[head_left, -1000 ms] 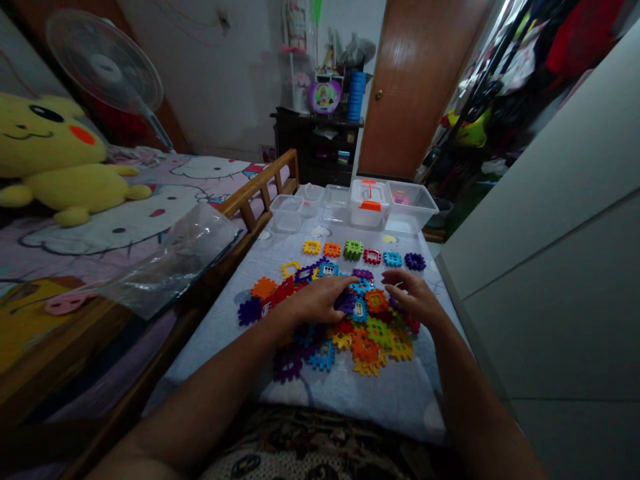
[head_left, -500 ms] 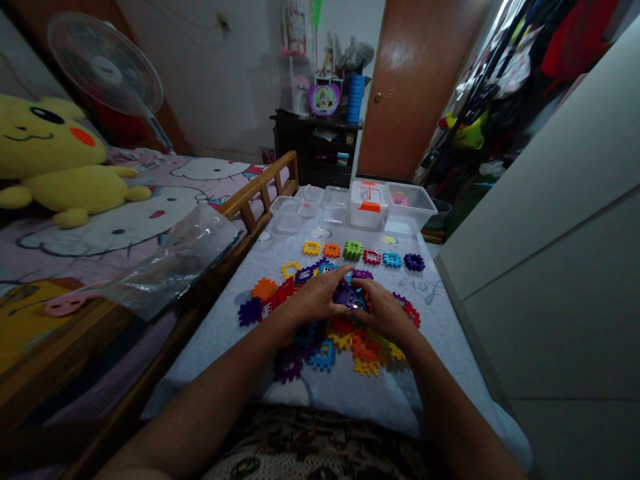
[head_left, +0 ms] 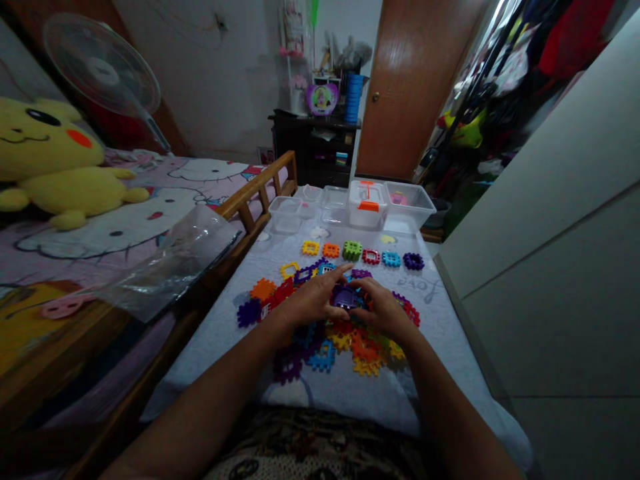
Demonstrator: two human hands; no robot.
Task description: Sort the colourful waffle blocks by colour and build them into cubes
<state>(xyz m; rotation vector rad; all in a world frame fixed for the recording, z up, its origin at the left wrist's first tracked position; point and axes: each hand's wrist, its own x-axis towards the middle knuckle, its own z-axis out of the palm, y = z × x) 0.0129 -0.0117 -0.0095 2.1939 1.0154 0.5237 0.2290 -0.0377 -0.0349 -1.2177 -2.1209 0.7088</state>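
Across our cloth [head_left: 215, 360] spreads a heap [head_left: 367, 345] of toothed pieces, a short row [head_left: 352, 251] beyond it. Both our forearms slant inward, the left hand [head_left: 310, 300] and right hand [head_left: 387, 310] facing each other low over the heap, fingers curved, thumbs nearer us. Between them, above the heap's middle, is the purple piece [head_left: 344, 297], pinched by the fingertips of both. We judge it light, stiff plastic, a little slick, hardly fragile; we would grip opposite edges, where the teeth give purchase
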